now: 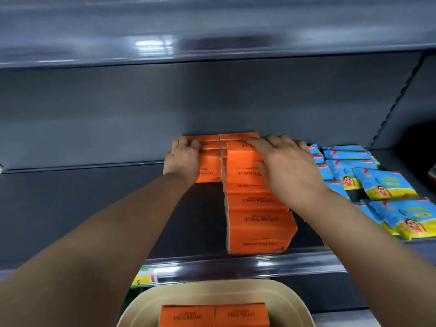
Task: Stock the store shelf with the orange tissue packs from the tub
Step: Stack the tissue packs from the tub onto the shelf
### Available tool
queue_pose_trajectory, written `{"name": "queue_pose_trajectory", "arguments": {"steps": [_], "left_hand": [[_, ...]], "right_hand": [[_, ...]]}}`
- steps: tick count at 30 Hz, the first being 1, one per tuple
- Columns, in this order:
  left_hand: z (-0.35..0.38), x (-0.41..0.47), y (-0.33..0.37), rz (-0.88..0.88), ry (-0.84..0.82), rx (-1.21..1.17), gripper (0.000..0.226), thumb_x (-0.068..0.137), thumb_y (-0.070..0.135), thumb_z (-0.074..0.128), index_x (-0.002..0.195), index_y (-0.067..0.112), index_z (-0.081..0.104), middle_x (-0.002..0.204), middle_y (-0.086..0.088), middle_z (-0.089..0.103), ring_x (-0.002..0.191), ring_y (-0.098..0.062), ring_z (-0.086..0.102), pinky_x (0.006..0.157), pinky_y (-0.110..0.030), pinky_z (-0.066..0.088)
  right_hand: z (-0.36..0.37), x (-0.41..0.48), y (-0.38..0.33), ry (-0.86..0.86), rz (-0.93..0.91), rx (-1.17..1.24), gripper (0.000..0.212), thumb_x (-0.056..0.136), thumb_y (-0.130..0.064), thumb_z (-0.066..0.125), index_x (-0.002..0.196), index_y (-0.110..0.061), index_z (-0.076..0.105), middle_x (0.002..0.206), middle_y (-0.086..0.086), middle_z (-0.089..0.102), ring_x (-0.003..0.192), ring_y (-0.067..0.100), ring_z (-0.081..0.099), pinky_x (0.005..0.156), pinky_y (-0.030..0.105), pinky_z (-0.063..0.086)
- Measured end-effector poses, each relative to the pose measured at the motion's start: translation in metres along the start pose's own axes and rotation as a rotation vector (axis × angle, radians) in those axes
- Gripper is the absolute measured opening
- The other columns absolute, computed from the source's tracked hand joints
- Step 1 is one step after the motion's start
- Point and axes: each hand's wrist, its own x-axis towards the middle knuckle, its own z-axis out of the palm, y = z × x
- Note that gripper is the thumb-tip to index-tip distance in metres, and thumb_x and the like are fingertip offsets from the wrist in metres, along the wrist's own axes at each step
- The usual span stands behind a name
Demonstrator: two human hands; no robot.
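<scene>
Orange tissue packs stand in two rows on the dark grey shelf [94, 208]. The right row [257, 220] runs from the back wall almost to the front lip. The left row [208, 166] is short and sits at the back. My left hand [182, 159] rests on the left row's packs, fingers curled over their top. My right hand [280, 166] lies on the rear packs of the right row, fingers spread flat. Below the shelf, a beige tub [146, 305] holds two more orange packs [214, 316].
Blue and yellow sachets [382, 187] lie in overlapping piles on the shelf right of the orange rows. Another shelf [212, 31] hangs overhead. A price strip [151, 274] runs along the shelf's front edge. Bare shelf stretches to the left.
</scene>
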Motion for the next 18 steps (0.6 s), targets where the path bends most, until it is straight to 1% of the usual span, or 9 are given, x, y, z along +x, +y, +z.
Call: {"name": "queue_pose_trajectory", "arguments": {"steps": [2,4,5,7,10,13,16,18], "left_hand": [[-0.001,-0.003,-0.003,-0.018,-0.006,-0.033,0.041,0.084,0.008,0.063,0.121,0.008,0.046,0.122,-0.011,0.043,0.113,-0.029,0.041,0.085,-0.042,0.046],[-0.005,-0.008,-0.01,-0.023,-0.009,-0.064,0.052,0.082,0.019,0.07,0.124,0.005,0.043,0.123,-0.011,0.041,0.116,-0.029,0.039,0.087,-0.042,0.048],[-0.008,-0.01,-0.015,-0.022,0.004,-0.069,0.053,0.083,0.02,0.071,0.125,0.004,0.042,0.123,-0.011,0.041,0.116,-0.029,0.039,0.086,-0.041,0.048],[-0.017,-0.016,-0.027,-0.032,0.035,-0.074,0.048,0.083,0.008,0.065,0.126,0.005,0.043,0.124,-0.011,0.042,0.116,-0.028,0.039,0.082,-0.038,0.048],[-0.033,-0.026,-0.044,-0.073,0.022,-0.111,0.056,0.079,-0.007,0.054,0.132,0.009,0.042,0.127,-0.011,0.041,0.12,-0.027,0.037,0.081,-0.038,0.047],[-0.048,-0.035,-0.058,-0.099,0.017,-0.136,0.064,0.077,-0.011,0.05,0.136,0.012,0.039,0.131,-0.01,0.04,0.124,-0.026,0.035,0.081,-0.037,0.044],[-0.056,-0.041,-0.068,-0.115,0.022,-0.166,0.066,0.077,-0.012,0.05,0.137,0.012,0.038,0.133,-0.009,0.04,0.125,-0.025,0.034,0.081,-0.036,0.044],[-0.058,-0.043,-0.074,-0.114,0.023,-0.19,0.065,0.078,-0.012,0.049,0.137,0.013,0.038,0.133,-0.008,0.04,0.126,-0.024,0.034,0.081,-0.036,0.044]], "right_hand": [[-0.003,0.0,-0.001,-0.004,0.002,0.0,0.051,0.088,-0.014,0.059,0.137,-0.024,0.048,0.124,0.004,0.06,0.112,0.03,0.053,0.095,0.043,0.038],[-0.007,0.002,-0.004,-0.028,0.007,0.01,0.051,0.089,-0.017,0.057,0.138,-0.026,0.046,0.126,0.003,0.058,0.115,0.028,0.05,0.096,0.041,0.036],[-0.01,0.003,-0.006,-0.043,0.011,0.015,0.05,0.09,-0.019,0.057,0.138,-0.027,0.045,0.126,0.002,0.056,0.116,0.027,0.049,0.096,0.041,0.035],[-0.015,0.009,-0.015,-0.061,0.017,0.035,0.051,0.09,-0.021,0.057,0.138,-0.03,0.043,0.127,0.0,0.055,0.117,0.026,0.048,0.096,0.04,0.035],[-0.018,0.023,-0.039,-0.064,-0.007,0.078,0.051,0.088,-0.022,0.059,0.136,-0.03,0.044,0.126,-0.001,0.056,0.118,0.025,0.049,0.095,0.039,0.035],[-0.012,0.039,-0.067,-0.099,-0.051,0.121,0.05,0.086,-0.023,0.06,0.133,-0.029,0.044,0.126,-0.001,0.055,0.118,0.026,0.05,0.096,0.04,0.036],[0.003,0.052,-0.089,-0.125,-0.098,0.157,0.047,0.085,-0.022,0.061,0.129,-0.027,0.046,0.125,0.0,0.056,0.115,0.026,0.053,0.092,0.038,0.04],[0.016,0.057,-0.099,-0.155,-0.115,0.158,0.046,0.084,-0.019,0.063,0.127,-0.026,0.047,0.125,0.0,0.055,0.117,0.025,0.052,0.092,0.036,0.041]]}}
